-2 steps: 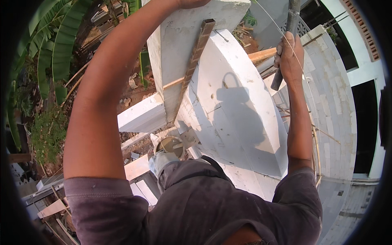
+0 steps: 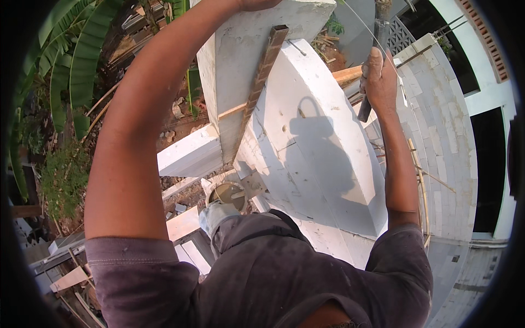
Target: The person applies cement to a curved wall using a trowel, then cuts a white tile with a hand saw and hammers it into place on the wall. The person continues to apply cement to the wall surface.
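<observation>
My left arm reaches up to the top of an upright pale grey wall block [image 2: 240, 60]. My left hand [image 2: 259, 4] lies against its upper edge, with the fingers cut off by the picture's rim. On the right, my right hand [image 2: 379, 82] is wrapped round the dark handle of a long tool [image 2: 365, 109]. Its shaft runs up out of view, so its head cannot be seen. A thin pale string [image 2: 358, 21] passes close by this hand. Along the block's face leans a narrow brown metal bar [image 2: 266, 68].
A white block wall [image 2: 328, 158] stands below, bearing my shadow. A round bucket [image 2: 223, 192] sits near my feet. Timber planks [image 2: 349, 75] and bamboo poles [image 2: 418, 169] lie to the right. Large banana leaves [image 2: 87, 60] hang at the left, above rubble.
My right hand has moved slightly left, carrying the tool with it. The left arm and the block look unmoved.
</observation>
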Demonstrator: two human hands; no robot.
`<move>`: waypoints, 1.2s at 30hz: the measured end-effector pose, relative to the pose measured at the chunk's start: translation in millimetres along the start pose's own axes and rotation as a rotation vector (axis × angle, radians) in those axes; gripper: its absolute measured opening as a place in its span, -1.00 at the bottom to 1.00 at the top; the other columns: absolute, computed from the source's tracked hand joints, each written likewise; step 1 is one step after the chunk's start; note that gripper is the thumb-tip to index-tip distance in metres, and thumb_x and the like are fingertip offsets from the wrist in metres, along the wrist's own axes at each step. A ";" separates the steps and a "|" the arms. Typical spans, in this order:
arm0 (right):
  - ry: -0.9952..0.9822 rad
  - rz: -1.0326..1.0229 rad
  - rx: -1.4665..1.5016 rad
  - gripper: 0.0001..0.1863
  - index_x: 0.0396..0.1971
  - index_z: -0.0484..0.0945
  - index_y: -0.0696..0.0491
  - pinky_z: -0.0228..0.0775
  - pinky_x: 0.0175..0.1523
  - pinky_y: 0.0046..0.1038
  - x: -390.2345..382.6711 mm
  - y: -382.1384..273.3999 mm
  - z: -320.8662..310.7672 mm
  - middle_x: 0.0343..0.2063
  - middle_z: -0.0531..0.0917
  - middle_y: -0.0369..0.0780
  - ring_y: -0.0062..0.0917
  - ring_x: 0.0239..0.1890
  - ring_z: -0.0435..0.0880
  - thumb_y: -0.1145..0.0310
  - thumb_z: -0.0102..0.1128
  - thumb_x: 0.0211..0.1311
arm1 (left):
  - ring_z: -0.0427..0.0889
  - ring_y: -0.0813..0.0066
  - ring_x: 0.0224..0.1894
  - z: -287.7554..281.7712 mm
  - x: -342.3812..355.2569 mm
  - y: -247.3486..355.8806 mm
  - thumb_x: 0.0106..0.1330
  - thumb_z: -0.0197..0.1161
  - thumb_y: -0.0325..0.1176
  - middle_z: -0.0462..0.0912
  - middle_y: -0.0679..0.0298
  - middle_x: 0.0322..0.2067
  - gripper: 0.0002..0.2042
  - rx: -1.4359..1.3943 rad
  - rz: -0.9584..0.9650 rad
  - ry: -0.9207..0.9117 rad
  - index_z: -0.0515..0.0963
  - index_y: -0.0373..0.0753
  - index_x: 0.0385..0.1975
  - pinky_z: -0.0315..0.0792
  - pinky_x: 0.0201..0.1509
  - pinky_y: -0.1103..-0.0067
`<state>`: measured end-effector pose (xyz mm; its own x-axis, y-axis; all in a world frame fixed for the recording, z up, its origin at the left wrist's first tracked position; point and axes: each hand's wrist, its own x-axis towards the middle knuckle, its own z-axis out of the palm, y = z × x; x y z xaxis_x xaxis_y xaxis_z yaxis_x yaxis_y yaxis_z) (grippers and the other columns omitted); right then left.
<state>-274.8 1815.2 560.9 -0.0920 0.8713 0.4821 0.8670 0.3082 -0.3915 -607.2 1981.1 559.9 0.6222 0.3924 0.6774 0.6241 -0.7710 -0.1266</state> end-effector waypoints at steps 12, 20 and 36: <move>-0.106 -0.135 -0.092 -0.32 -0.26 0.44 0.19 0.37 -0.53 -0.30 3.8 7.8 37.9 -0.66 0.43 -0.20 -0.42 -0.71 0.43 -0.26 -0.18 0.49 | 0.50 -0.09 0.18 0.3 6.0 0.1 0.31 0.00 -0.41 0.58 -0.12 0.06 -0.69 -0.104 -0.067 0.053 0.54 -0.34 -0.01 0.37 0.29 0.19; -0.069 0.194 0.381 -0.44 -0.33 0.42 0.06 0.22 -0.65 -0.63 1.1 -26.6 -27.7 -0.66 0.35 -0.41 -0.76 -0.72 0.34 -0.21 -0.09 0.49 | 0.52 -0.08 0.13 -21.9 -4.1 -1.4 0.20 0.09 -0.48 0.60 -0.09 0.00 -0.68 0.012 0.046 0.014 0.55 -0.35 -0.04 0.39 0.25 0.22; -0.373 -0.004 -0.364 -0.26 -0.26 0.47 0.16 0.52 -0.15 -0.15 -16.4 24.3 16.4 -0.55 0.49 -0.09 -0.27 -0.36 0.63 -0.35 -0.24 0.46 | 0.55 -0.12 -0.09 -19.6 0.3 7.6 0.13 0.10 -0.49 0.58 -0.08 -0.23 -0.76 -0.043 0.135 0.123 0.52 -0.33 -0.19 0.44 0.05 0.17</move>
<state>-260.2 1814.7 530.6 -0.2059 0.9677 0.1452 0.9744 0.2164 -0.0606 -611.6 1965.5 573.3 0.6344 0.2217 0.7405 0.5166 -0.8342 -0.1928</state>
